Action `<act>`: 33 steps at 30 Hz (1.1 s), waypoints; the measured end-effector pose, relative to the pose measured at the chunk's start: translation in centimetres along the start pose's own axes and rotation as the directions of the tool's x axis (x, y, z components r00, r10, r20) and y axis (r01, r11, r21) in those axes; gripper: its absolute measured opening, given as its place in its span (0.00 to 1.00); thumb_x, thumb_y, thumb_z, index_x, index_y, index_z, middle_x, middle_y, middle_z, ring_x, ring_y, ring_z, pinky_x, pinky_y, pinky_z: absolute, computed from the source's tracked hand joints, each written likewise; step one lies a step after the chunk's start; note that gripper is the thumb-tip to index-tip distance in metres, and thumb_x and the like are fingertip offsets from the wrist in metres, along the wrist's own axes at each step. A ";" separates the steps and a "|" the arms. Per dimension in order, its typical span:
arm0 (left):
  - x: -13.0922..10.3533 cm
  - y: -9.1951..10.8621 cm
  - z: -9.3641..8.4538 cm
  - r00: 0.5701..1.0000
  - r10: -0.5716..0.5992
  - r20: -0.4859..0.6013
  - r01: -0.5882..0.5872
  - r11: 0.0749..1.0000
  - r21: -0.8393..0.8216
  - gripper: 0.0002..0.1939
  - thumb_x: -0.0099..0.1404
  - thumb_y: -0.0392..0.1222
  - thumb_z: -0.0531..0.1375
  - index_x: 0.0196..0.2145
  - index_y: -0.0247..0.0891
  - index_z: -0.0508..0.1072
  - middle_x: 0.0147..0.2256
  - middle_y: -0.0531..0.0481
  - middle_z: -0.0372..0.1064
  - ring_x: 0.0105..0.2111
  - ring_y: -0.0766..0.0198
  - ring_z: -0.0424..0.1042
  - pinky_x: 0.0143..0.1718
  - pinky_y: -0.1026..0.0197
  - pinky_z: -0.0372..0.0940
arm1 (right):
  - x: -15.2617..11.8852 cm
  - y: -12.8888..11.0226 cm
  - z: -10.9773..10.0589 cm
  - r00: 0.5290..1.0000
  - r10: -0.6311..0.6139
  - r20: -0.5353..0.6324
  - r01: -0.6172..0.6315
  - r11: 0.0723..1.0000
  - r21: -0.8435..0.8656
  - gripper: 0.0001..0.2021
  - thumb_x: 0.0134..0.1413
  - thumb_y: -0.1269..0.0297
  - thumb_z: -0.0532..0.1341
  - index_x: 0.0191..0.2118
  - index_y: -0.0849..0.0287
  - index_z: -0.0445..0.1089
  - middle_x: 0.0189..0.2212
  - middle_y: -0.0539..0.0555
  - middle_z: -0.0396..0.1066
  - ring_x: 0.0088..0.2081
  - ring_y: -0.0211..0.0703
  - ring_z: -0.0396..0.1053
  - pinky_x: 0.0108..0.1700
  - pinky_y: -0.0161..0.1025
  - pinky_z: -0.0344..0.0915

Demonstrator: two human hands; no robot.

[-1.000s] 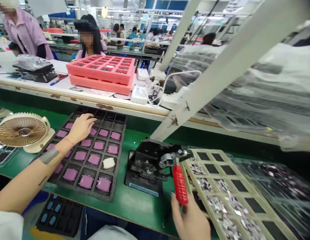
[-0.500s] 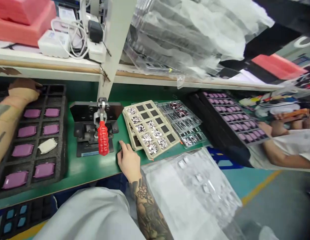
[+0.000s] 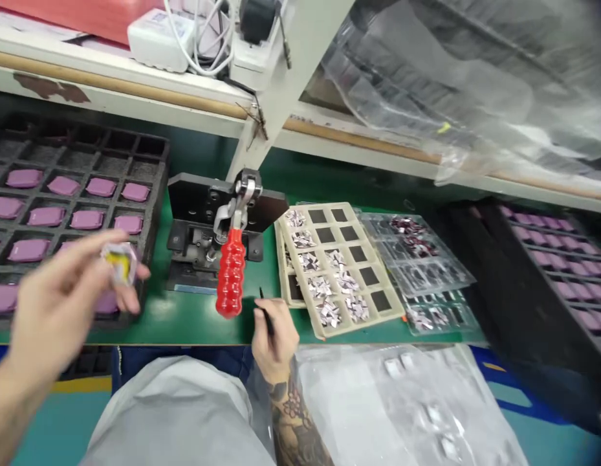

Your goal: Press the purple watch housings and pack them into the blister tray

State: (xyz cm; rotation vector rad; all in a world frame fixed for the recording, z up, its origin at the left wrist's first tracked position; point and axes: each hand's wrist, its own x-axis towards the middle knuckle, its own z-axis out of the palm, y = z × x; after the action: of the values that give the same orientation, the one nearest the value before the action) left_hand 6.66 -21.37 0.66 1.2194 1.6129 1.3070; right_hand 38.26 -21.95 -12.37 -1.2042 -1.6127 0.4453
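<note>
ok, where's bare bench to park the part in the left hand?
Bare green mat lies along the front edge, between the black foam tray and right hand, below the press's red handle. Right of the cream tray is crowded with clear blister packs.

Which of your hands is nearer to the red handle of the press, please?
Right. The right hand, pinching a thin dark tool, sits just beside the red handle; the left hand holds a small part over the black tray.

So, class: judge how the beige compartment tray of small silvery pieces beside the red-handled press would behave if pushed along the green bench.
The beige compartment tray looks thin and moulded, so probably light and easy to slide. Its silvery pieces lie loose in open pockets, so a jolt might scatter them. It seems to rest on another tray, so it may shift unevenly.
</note>
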 end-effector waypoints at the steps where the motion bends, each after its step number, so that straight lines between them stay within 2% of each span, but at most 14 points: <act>1: -2.4 -0.6 1.2 0.996 -0.046 0.080 0.055 0.993 -0.107 0.21 0.78 0.51 0.65 0.65 0.45 0.79 0.38 0.46 0.86 0.25 0.57 0.82 0.28 0.54 0.81 | 0.0 -0.3 0.4 0.997 0.025 -0.070 -0.021 0.998 0.056 0.11 0.73 0.72 0.61 0.51 0.53 0.79 0.39 0.54 0.76 0.41 0.45 0.74 0.45 0.43 0.72; 3: -5.2 -2.6 4.0 0.977 -0.079 0.197 0.135 0.948 -0.288 0.17 0.78 0.49 0.65 0.61 0.48 0.82 0.35 0.47 0.86 0.27 0.55 0.84 0.29 0.54 0.81 | 0.1 -1.0 1.6 0.975 0.113 -0.192 -0.075 0.978 0.197 0.08 0.75 0.68 0.62 0.48 0.54 0.80 0.35 0.53 0.73 0.38 0.45 0.73 0.41 0.43 0.71; 5: -5.9 -5.0 6.6 0.960 -0.114 0.255 0.200 0.918 -0.343 0.17 0.78 0.51 0.66 0.58 0.44 0.83 0.37 0.44 0.86 0.27 0.56 0.83 0.29 0.57 0.79 | 0.2 -1.4 3.0 0.948 0.201 -0.247 -0.113 0.937 0.329 0.09 0.76 0.63 0.61 0.44 0.55 0.79 0.30 0.51 0.69 0.33 0.42 0.70 0.37 0.41 0.69; 7: -5.5 -7.1 8.7 0.953 -0.126 0.277 0.219 0.916 -0.336 0.21 0.77 0.53 0.67 0.60 0.40 0.82 0.39 0.42 0.85 0.30 0.57 0.84 0.32 0.58 0.80 | 0.2 -1.6 4.2 0.931 0.278 -0.238 -0.157 0.890 0.427 0.08 0.76 0.61 0.62 0.44 0.55 0.78 0.30 0.49 0.69 0.30 0.40 0.70 0.35 0.40 0.69; 10: -4.9 -9.2 10.2 0.938 -0.107 0.329 0.200 0.944 -0.263 0.25 0.77 0.51 0.66 0.67 0.39 0.77 0.38 0.43 0.85 0.35 0.56 0.85 0.40 0.57 0.81 | -0.3 -1.4 4.7 0.938 0.325 -0.120 -0.227 0.838 0.496 0.04 0.74 0.63 0.64 0.48 0.54 0.77 0.35 0.52 0.75 0.33 0.42 0.75 0.37 0.41 0.74; 13: -5.1 -9.8 10.3 0.936 -0.073 0.344 0.144 0.972 -0.186 0.27 0.79 0.48 0.65 0.71 0.40 0.73 0.36 0.45 0.85 0.37 0.54 0.86 0.47 0.55 0.81 | -0.4 -1.1 4.2 0.982 0.190 0.006 -0.170 0.862 0.478 0.07 0.72 0.68 0.66 0.49 0.52 0.81 0.39 0.55 0.79 0.42 0.48 0.80 0.44 0.47 0.79; 15: -5.3 -9.9 10.2 0.942 -0.055 0.331 0.115 0.980 -0.164 0.27 0.78 0.46 0.65 0.71 0.41 0.73 0.37 0.46 0.85 0.37 0.55 0.86 0.47 0.55 0.81 | -0.3 -1.0 3.9 0.990 0.134 0.039 -0.137 0.881 0.453 0.09 0.70 0.70 0.67 0.49 0.51 0.82 0.41 0.56 0.81 0.45 0.51 0.81 0.47 0.51 0.80; 19: -5.4 -10.1 10.0 0.937 -0.027 0.349 0.079 0.988 -0.136 0.26 0.79 0.46 0.65 0.71 0.44 0.74 0.38 0.47 0.86 0.37 0.57 0.86 0.44 0.59 0.81 | 0.2 -1.4 4.2 0.982 0.187 0.035 -0.183 0.881 0.435 0.08 0.71 0.70 0.66 0.48 0.52 0.82 0.41 0.56 0.84 0.45 0.51 0.83 0.47 0.53 0.81; 23: -5.5 -10.7 10.0 0.921 -0.060 0.385 0.127 0.980 -0.152 0.27 0.81 0.53 0.61 0.72 0.44 0.73 0.45 0.42 0.87 0.41 0.54 0.88 0.42 0.58 0.82 | 0.8 -2.0 4.5 0.974 0.215 0.076 -0.227 0.878 0.421 0.06 0.72 0.68 0.67 0.47 0.53 0.82 0.41 0.57 0.85 0.45 0.51 0.83 0.48 0.52 0.82; 27: -5.6 -11.1 10.1 0.927 -0.074 0.368 0.148 0.973 -0.178 0.27 0.78 0.54 0.64 0.70 0.46 0.76 0.40 0.44 0.87 0.39 0.53 0.88 0.47 0.55 0.83 | 1.0 -2.3 4.4 0.977 0.201 0.069 -0.212 0.882 0.422 0.06 0.71 0.68 0.68 0.47 0.52 0.84 0.41 0.56 0.85 0.44 0.51 0.83 0.50 0.53 0.81; 31: -5.7 -11.3 10.2 0.929 -0.097 0.358 0.176 0.965 -0.195 0.25 0.77 0.52 0.66 0.67 0.44 0.79 0.37 0.45 0.87 0.35 0.53 0.87 0.40 0.56 0.83 | 0.9 -1.8 4.3 0.972 0.218 0.085 -0.233 0.858 0.457 0.06 0.71 0.68 0.68 0.47 0.52 0.84 0.42 0.56 0.85 0.45 0.49 0.83 0.49 0.49 0.81; 33: -5.6 -11.2 10.1 0.927 -0.096 0.362 0.173 0.967 -0.185 0.23 0.77 0.50 0.66 0.67 0.44 0.80 0.36 0.45 0.87 0.34 0.54 0.86 0.35 0.58 0.81 | 1.0 -1.4 4.2 0.957 0.260 0.129 -0.288 0.805 0.519 0.06 0.73 0.66 0.67 0.47 0.52 0.83 0.41 0.56 0.84 0.44 0.48 0.82 0.44 0.46 0.80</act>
State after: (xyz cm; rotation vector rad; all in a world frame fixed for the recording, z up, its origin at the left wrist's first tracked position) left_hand 15.19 -24.18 -12.71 1.1136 1.2426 1.0731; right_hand 33.89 -20.61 -12.50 -0.9925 -1.2296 1.0484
